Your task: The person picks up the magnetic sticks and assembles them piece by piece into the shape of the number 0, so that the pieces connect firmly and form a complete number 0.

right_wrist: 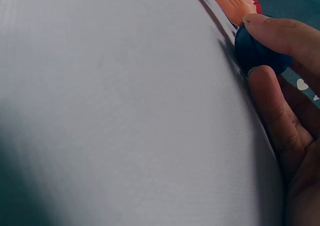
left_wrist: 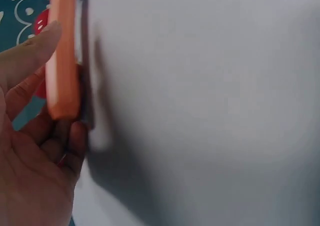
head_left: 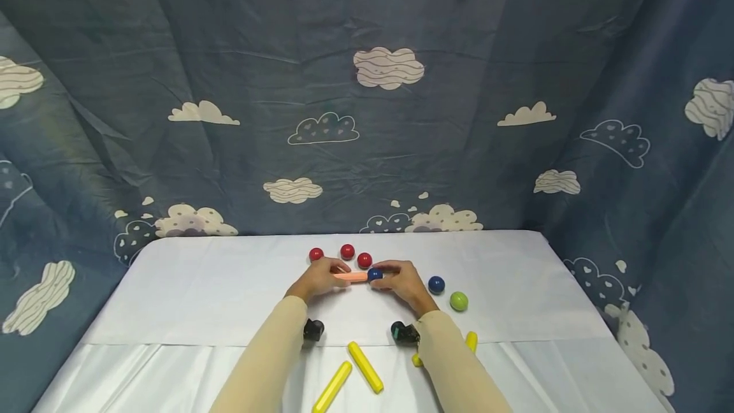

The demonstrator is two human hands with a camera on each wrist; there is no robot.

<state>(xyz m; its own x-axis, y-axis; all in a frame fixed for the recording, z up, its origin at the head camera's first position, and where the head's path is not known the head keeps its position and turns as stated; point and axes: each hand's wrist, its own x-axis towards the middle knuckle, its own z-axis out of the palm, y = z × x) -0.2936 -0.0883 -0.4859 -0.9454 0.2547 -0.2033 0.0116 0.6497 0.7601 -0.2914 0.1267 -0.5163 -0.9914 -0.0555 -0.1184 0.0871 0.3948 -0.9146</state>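
Observation:
An orange faceted stick (head_left: 351, 277) is pinched between the thumb and fingers of my left hand (head_left: 318, 278), low over the white table. My right hand (head_left: 402, 282) grips a blue ball (head_left: 375, 275) with thumb and fingers. Stick and ball meet end to end between the hands; in the right wrist view the tip of the stick (right_wrist: 235, 5) is against the ball (right_wrist: 260, 48). Whether they are joined cannot be told. Behind the hands lie three red balls (head_left: 347, 252). A second blue ball (head_left: 436, 284) and a green ball (head_left: 459, 301) sit right of my right hand.
Two yellow sticks (head_left: 365, 367) lie at the front of the white-covered table (head_left: 229, 292). More yellow pieces (head_left: 471, 341) show partly behind the right sleeve (head_left: 459, 362). Black wrist cameras (head_left: 313, 330) hang beneath both wrists. A dark cloud-patterned curtain (head_left: 258, 81) encloses the back and sides.

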